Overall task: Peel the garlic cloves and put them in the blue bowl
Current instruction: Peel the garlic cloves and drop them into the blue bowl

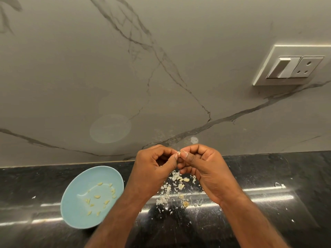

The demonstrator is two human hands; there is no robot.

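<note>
One clove (pixel 178 154) between both grips (pixel 154 169) (pixel 202 170)

Both hands (pixel 179 169) pinch small clove (pixel 178 154), probably garlic; blue bowl (pixel 75 217) left.

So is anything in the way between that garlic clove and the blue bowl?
Nothing visible blocks it. The garlic clove is pinched between the fingers of the left hand and right hand above the counter. The blue bowl sits open to their left. Only peel scraps lie beneath the hands.
</note>
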